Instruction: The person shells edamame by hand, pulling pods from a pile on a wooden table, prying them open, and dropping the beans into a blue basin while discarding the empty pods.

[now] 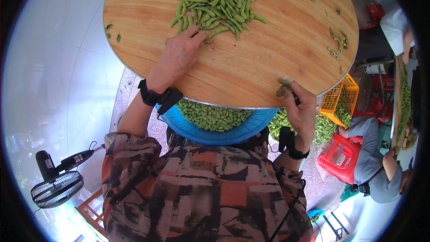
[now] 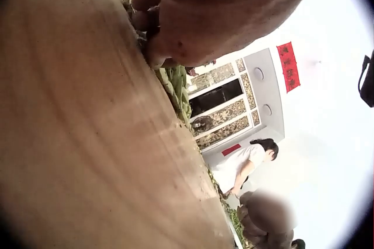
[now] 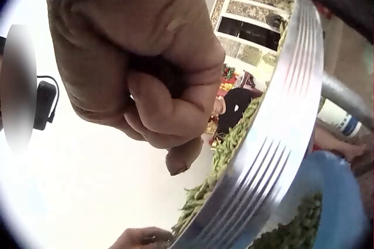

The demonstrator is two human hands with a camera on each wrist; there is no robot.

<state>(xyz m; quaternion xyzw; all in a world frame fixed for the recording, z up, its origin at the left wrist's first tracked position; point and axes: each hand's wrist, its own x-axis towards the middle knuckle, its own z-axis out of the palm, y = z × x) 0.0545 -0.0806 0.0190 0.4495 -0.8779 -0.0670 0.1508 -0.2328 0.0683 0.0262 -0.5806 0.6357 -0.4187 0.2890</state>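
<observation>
Green soybean pods (image 1: 219, 6) lie heaped on the round wooden table (image 1: 251, 62). My left hand (image 1: 177, 56) is at the near edge of the heap, fingers bent down among the pods, with a pod at the thumb and index fingertips. From the left wrist, the left hand (image 2: 222, 15) shows low over the tabletop, with pods just beyond it. My right hand (image 1: 299, 107) is at the table's near rim, its fingers curled and their tips dark. In the right wrist view the right hand (image 3: 146, 68) is curled above the metal table edge (image 3: 263, 155); nothing shows in its grip.
Below the near rim, a blue basin (image 1: 201, 136) holds shelled green beans (image 1: 215, 116). A yellow crate (image 1: 331, 101) and a red stool (image 1: 336, 157) stand at the right, near a seated person (image 1: 376, 161). Plant scraps (image 1: 338, 45) lie on the table's right. A fan (image 1: 58, 188) stands at left.
</observation>
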